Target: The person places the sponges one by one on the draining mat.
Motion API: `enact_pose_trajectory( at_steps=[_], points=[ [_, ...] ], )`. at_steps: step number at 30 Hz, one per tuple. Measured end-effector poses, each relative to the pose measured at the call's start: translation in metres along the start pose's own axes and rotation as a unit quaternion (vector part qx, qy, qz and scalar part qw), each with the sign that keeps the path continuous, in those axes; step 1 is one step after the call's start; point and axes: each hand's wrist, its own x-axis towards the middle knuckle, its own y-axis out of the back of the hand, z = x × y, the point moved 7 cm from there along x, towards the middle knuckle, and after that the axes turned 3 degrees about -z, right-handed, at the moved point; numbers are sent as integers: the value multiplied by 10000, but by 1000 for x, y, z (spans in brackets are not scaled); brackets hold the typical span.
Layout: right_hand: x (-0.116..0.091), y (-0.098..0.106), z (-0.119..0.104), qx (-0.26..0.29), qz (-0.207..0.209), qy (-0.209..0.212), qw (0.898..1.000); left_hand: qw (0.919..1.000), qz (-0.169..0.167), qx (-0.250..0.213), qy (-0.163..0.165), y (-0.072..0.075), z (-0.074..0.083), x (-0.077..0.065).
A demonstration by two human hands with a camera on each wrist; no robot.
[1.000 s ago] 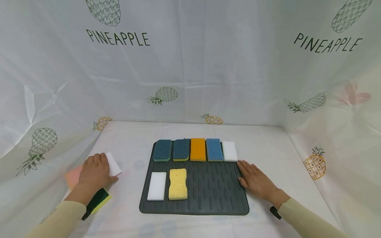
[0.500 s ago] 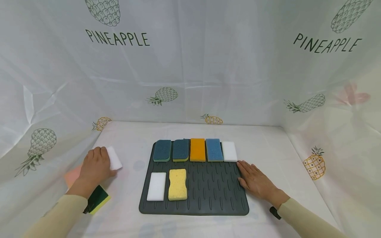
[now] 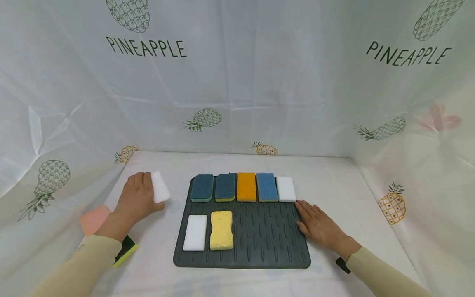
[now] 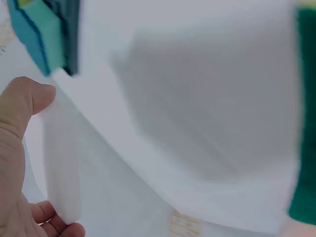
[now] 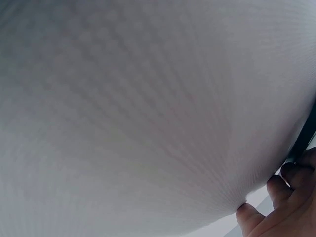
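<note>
My left hand grips a white melamine sponge between thumb and fingers, left of the dark grey mat. In the left wrist view the sponge is held by its two ends, thumb at one and fingertips at the other. My right hand rests with straight fingers on the mat's right edge, fingertips close to a white sponge at the end of the back row. On the mat's front left lie another white sponge and a yellow notched sponge.
The back row also has two dark teal sponges, an orange sponge and a blue sponge. Near my left forearm lie a pink sponge and a green-and-yellow sponge. Pineapple-print cloth walls the back and sides.
My left hand has moved away from the pink sponge, forward and right toward the mat, carrying the white sponge. The right hand has stayed in place.
</note>
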Motion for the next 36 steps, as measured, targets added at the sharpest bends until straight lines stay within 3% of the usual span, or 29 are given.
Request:
enact_pose_trajectory(
  at_steps=[5,17,27,36],
  points=[
    [0,-1,0,12,-28,-12,10000,9996,-50,-98,-243,8,30,13],
    [0,-1,0,6,55,26,10000,9914,-871,-840,-504,16,109,42],
    [0,1,-2,12,62,76,10000,9761,-1287,-1365,-1093,13,171,51],
    [0,1,-2,-7,70,91,9999,9609,-1843,-1578,-1333,-2,222,48]
  ],
)
